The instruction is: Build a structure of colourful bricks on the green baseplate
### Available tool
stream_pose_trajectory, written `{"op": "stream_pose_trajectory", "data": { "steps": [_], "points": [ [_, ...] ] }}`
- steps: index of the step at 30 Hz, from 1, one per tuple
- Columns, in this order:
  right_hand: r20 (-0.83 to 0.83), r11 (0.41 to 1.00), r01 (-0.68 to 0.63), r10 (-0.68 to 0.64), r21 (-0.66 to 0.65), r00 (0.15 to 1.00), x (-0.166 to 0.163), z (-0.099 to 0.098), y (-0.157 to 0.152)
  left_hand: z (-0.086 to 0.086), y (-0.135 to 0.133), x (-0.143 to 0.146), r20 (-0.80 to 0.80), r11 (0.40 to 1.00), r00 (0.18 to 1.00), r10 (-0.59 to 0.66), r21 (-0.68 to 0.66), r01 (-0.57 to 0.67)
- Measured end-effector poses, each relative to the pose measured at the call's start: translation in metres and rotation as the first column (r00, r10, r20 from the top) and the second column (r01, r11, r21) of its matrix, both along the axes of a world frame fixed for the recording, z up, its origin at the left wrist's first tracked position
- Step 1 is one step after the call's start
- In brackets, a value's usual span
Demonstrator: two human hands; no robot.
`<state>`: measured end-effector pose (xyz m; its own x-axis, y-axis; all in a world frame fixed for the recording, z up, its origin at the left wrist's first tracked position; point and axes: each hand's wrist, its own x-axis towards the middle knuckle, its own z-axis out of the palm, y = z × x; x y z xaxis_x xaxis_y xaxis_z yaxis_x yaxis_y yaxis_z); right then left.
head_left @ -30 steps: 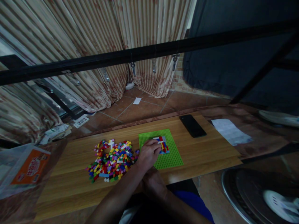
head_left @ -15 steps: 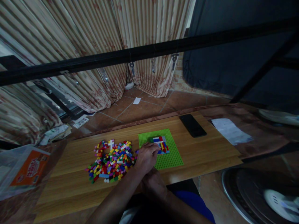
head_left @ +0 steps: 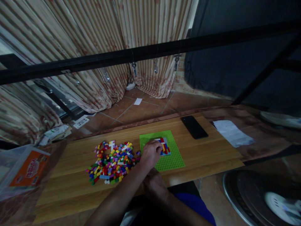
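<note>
My left hand (head_left: pixel 151 153) is over the left part of a flat patch of colourful building bricks (head_left: pixel 166 146). Its fingers are curled together against the bricks, and what they hold, if anything, is hidden. Under the bricks lies a green studded baseplate (head_left: pixel 175 160). My right hand (head_left: pixel 154 183) rests at the table's near edge, close below the left wrist; its fingers are hidden behind the left forearm and in shadow. Left of the baseplate spreads a pile of loose small bricks (head_left: pixel 115 163) in many colours.
A black phone (head_left: pixel 194 127) lies on the wooden table (head_left: pixel 207 153), right of the baseplate. White paper (head_left: pixel 232 133) is beyond the table's right end. A clear plastic box (head_left: pixel 23 172) with an orange label stands at the left. Beside the table at right is a round dark object (head_left: pixel 254 194).
My left hand has shifted slightly to the right and away from me, covering more of the brick patch's left side. The right hand stays about where it was.
</note>
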<state>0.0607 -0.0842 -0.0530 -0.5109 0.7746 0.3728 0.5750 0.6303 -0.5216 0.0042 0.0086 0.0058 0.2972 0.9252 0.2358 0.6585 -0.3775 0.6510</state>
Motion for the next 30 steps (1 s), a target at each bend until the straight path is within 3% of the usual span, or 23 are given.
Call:
{"op": "stream_pose_trajectory", "data": {
  "steps": [9, 18, 23, 30],
  "points": [
    [-0.003, 1.000, 0.021, -0.021, -0.005, 1.000, 0.001, 0.003, -0.001, -0.002, 0.002, 0.000, -0.062, 0.996, 0.995, 0.081, 0.041, -0.079],
    [0.021, 1.000, -0.009, 0.009, -0.019, 1.000, -0.001, 0.002, 0.001, -0.002, -0.003, -0.001, -0.223, 0.990, 0.974, 0.034, 0.139, -0.003],
    [-0.042, 0.996, -0.005, 0.002, -0.085, 0.999, 0.000, 0.006, -0.001, -0.004, -0.002, -0.003, -0.092, 0.990, 0.992, 0.088, 0.119, -0.077],
    [-0.284, 0.995, -0.043, 0.015, -0.091, 0.959, 0.042, 0.046, -0.011, -0.010, -0.002, -0.007, 0.060, 0.990, 0.990, 0.128, 0.048, -0.131]
  ]
}}
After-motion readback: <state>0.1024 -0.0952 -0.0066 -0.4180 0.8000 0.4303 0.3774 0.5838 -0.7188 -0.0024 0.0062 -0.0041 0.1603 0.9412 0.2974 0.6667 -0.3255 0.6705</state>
